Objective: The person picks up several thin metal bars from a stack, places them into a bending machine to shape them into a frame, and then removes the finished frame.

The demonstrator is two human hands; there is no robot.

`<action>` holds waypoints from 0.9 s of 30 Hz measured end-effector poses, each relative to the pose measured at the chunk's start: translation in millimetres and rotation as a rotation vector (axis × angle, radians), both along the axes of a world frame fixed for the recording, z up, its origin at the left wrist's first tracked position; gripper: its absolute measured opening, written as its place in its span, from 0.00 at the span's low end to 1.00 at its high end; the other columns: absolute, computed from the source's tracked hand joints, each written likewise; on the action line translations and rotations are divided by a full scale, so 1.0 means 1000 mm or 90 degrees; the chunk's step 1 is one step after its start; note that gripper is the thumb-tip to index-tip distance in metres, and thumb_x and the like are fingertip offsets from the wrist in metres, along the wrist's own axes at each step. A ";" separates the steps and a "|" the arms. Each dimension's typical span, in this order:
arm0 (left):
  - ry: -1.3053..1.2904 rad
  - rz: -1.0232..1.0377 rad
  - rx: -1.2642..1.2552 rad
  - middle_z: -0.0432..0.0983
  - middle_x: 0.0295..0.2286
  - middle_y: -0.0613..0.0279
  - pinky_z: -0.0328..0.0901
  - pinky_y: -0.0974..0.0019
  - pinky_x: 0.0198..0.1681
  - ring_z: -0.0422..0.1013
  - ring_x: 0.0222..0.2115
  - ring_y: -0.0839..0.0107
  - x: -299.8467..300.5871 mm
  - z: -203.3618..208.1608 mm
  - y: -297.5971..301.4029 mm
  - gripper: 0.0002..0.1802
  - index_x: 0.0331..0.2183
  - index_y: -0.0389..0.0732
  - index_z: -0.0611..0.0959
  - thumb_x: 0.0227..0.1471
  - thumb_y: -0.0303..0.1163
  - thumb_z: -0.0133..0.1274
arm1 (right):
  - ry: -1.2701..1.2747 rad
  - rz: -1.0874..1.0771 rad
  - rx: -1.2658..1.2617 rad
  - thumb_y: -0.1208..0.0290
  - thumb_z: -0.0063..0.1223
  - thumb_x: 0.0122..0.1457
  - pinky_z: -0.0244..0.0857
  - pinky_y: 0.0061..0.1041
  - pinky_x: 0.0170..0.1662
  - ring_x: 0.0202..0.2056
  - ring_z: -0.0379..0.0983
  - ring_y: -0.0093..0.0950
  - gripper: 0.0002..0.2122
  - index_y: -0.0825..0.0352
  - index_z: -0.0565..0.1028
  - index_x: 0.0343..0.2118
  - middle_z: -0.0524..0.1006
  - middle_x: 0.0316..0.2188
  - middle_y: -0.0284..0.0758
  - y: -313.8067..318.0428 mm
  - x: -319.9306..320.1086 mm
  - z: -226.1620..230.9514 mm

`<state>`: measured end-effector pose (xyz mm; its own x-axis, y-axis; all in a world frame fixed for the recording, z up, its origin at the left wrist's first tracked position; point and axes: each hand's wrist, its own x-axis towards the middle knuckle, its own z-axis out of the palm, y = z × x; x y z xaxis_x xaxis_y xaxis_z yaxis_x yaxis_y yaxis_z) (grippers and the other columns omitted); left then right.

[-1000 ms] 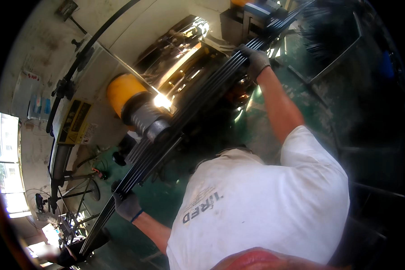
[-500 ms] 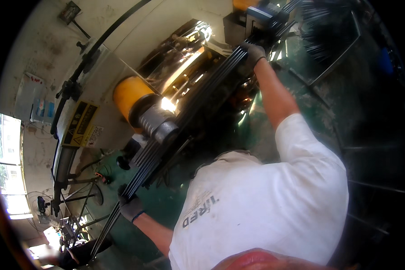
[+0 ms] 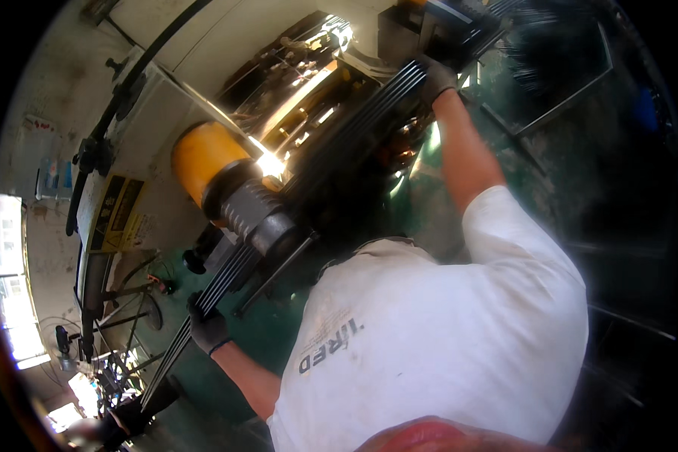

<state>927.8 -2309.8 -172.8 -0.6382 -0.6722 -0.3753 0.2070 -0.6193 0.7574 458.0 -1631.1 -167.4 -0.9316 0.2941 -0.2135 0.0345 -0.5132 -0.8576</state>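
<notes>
A bundle of several long, thin metal bars (image 3: 226, 283) slants across the view from the lower left to the upper right. My left hand (image 3: 208, 328), in a grey glove, is closed around the bundle near its lower-left stretch. Farther up, my right hand (image 3: 438, 78), also gloved, grips the same bars beside a dark machine head (image 3: 450, 22); its fingertips are partly hidden. Between my hands the bars pass a grey ribbed cylinder (image 3: 258, 215) with a yellow housing (image 3: 208, 162), which hides part of them.
A pale machine panel with a yellow-and-black warning label (image 3: 117, 213) stands at the left, edged by a black hose (image 3: 139, 75). Brightly lit machine innards (image 3: 301, 113) lie beyond the bars. A metal frame (image 3: 572, 102) with dark stock is at the upper right. The floor (image 3: 279, 305) is green.
The machine's yellow housing, panel and hose sit farther left in view, as the view has shifted. My left hand appears slightly higher and farther left, my right slightly farther right. Both keep their hold.
</notes>
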 end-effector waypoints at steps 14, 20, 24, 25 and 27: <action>-0.001 0.004 -0.024 0.78 0.49 0.50 0.64 0.51 0.63 0.73 0.52 0.55 -0.002 0.017 0.055 0.19 0.53 0.30 0.78 0.69 0.33 0.48 | 0.001 0.146 0.297 0.73 0.64 0.62 0.76 0.33 0.48 0.45 0.80 0.31 0.15 0.69 0.79 0.51 0.82 0.46 0.36 -0.062 0.054 -0.024; 0.153 0.009 0.102 0.79 0.51 0.46 0.63 0.48 0.63 0.72 0.53 0.52 0.005 0.003 0.039 0.23 0.52 0.30 0.80 0.69 0.40 0.46 | -0.062 0.037 -0.137 0.73 0.63 0.61 0.78 0.33 0.44 0.37 0.80 0.32 0.06 0.69 0.82 0.37 0.83 0.34 0.36 0.025 -0.025 -0.036; 0.239 -0.035 0.095 0.76 0.54 0.46 0.56 0.47 0.67 0.68 0.57 0.51 0.038 -0.002 0.044 0.25 0.52 0.32 0.79 0.68 0.45 0.47 | -0.103 -0.131 -0.057 0.62 0.68 0.57 0.72 0.34 0.44 0.36 0.78 0.31 0.15 0.69 0.81 0.39 0.83 0.35 0.33 -0.019 -0.002 -0.001; 0.273 -0.040 0.085 0.75 0.54 0.46 0.55 0.47 0.67 0.68 0.57 0.51 0.051 -0.005 0.043 0.27 0.53 0.32 0.79 0.68 0.46 0.47 | -0.131 -0.142 -0.058 0.62 0.70 0.55 0.71 0.36 0.43 0.36 0.77 0.32 0.18 0.70 0.79 0.41 0.82 0.35 0.36 -0.071 0.045 0.050; 0.223 -0.042 0.118 0.74 0.55 0.47 0.55 0.47 0.66 0.68 0.57 0.51 0.037 -0.007 0.054 0.28 0.53 0.32 0.78 0.68 0.48 0.46 | -0.129 -0.119 0.056 0.65 0.72 0.54 0.66 0.32 0.27 0.26 0.74 0.29 0.17 0.69 0.76 0.39 0.79 0.31 0.36 -0.102 0.086 0.042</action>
